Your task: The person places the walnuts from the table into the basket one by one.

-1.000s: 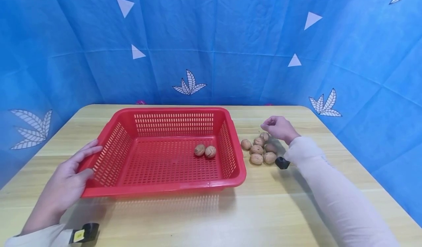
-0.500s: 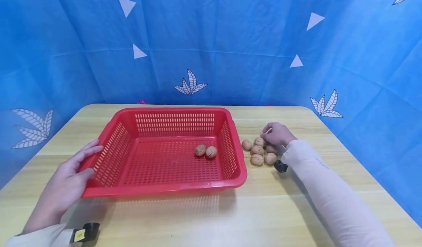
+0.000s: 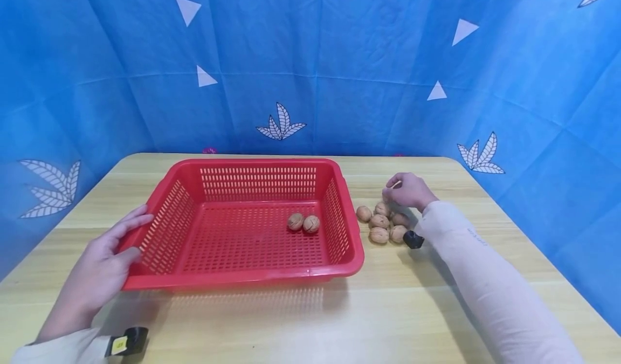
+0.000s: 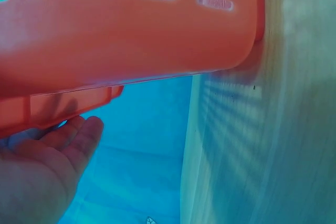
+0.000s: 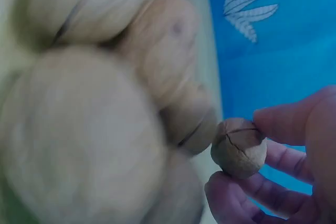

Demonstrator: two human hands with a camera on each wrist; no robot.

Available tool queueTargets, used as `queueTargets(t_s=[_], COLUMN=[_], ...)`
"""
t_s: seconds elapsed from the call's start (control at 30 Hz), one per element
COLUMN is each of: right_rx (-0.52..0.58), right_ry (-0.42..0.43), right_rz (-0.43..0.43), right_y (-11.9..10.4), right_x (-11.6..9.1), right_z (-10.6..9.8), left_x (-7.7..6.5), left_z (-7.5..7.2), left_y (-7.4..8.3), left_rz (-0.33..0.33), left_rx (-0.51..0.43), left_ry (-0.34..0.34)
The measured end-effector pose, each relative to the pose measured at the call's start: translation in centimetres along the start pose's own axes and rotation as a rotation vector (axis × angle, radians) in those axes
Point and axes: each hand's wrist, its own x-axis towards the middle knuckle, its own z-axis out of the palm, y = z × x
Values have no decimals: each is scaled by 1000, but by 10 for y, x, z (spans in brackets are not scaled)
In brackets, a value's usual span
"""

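Note:
A red plastic basket with slotted walls stands on the table, two walnuts lying inside near its right wall. At the basket's left end, my left hand grips the rim; in the left wrist view, the fingers show beside the rim's edge. To the right of the basket lies a small pile of walnuts. Just above the far side of this pile, my right hand pinches a walnut between thumb and fingertips, shown in the right wrist view. The hand mostly hides that walnut in the head view.
The light wooden table carries everything. A blue patterned curtain hangs behind it and along both sides. Black wrist devices sit at the left and right cuffs.
My right hand came down onto the far end of the pile, took hold of a walnut and rose slightly with it. The left hand and the basket have kept their places.

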Motion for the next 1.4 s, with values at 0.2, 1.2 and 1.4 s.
queueTargets(t_s=[0.2, 1.2, 1.4], right_rx=[185, 576, 611], right_ry=[-23, -105, -108], right_rz=[17, -96, -120], right_y=[-16, -114, -128], right_x=[2, -5, -6], right_z=[-5, 1, 4], left_x=[1, -1, -2], left_z=[0, 0, -2], left_y=[-2, -2, -2], left_rz=[22, 18, 7], left_rx=[11, -7, -4], left_ry=[7, -1, 2])
